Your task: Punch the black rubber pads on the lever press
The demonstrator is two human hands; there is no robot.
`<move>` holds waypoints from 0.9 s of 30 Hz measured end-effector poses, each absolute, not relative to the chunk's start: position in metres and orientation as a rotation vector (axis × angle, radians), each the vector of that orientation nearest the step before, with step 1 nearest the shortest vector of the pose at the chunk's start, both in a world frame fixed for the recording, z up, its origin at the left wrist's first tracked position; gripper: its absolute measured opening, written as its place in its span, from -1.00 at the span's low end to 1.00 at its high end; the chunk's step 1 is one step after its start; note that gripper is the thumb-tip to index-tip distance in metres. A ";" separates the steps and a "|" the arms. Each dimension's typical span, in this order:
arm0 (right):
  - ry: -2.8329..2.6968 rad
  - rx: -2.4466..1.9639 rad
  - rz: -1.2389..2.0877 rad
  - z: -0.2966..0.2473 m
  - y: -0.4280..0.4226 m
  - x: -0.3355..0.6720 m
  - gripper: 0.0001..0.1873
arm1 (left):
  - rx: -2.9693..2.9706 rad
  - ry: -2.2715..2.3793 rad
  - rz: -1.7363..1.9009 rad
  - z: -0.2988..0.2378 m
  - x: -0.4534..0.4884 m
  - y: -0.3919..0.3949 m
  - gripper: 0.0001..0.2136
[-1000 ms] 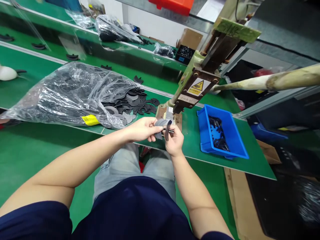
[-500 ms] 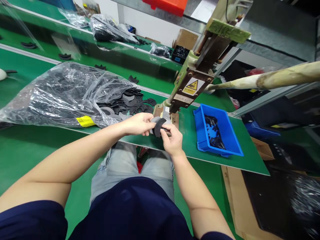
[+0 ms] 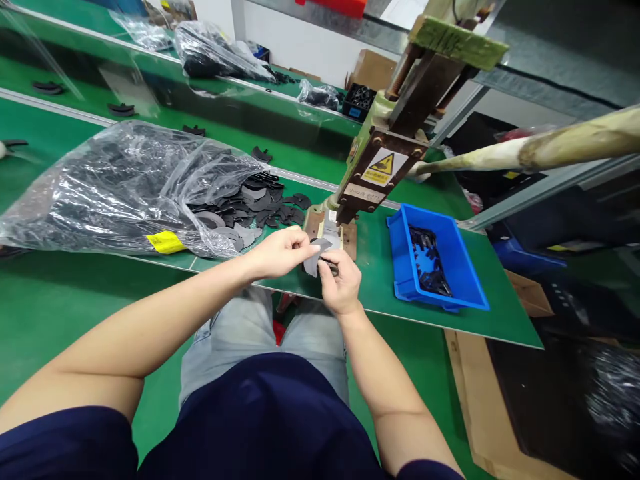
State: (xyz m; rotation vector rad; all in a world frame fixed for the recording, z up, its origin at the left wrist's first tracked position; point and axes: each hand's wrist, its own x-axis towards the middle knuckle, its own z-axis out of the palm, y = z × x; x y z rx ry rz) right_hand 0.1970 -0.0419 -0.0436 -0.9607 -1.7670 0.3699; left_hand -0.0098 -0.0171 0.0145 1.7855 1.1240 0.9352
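Note:
A curved grey crescent-shaped piece (image 3: 314, 263) is held up between my two hands, before the base of the press. My right hand (image 3: 342, 280) pinches its right side; a small dark part shows by these fingers, too hidden to name. My left hand (image 3: 286, 253) is closed, its thumb tip against the upper left of the piece. Just behind the hands stands the hand press (image 3: 376, 163), with a metal fixture (image 3: 333, 230) on its base plate. Many loose curved pieces (image 3: 260, 203) spill from a clear plastic bag (image 3: 120, 180) to the left.
To the right a blue bin (image 3: 467, 280) holds black parts. The press's long lever (image 3: 545, 143) reaches out at upper right. Behind the table runs a green belt (image 3: 160, 113) carrying several dark pieces. Further back are another bag (image 3: 215, 53) and a cardboard box (image 3: 373, 69).
The curved piece has turned in my fingers: its dark face showed before, a grey face shows now. My left hand has shifted slightly. The view has moved a little.

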 end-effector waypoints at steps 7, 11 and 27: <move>-1.674 -1.009 0.503 -0.046 -0.035 0.200 -0.79 | 1.309 0.975 0.791 0.007 -0.008 -0.012 -0.56; -1.646 -1.060 0.537 -0.046 -0.027 0.222 -0.67 | 1.252 1.151 0.833 -0.009 -0.020 0.023 -0.60; -1.565 -1.357 0.355 -0.091 -0.046 0.311 -0.74 | 0.919 1.502 1.064 -0.003 0.030 0.251 -0.85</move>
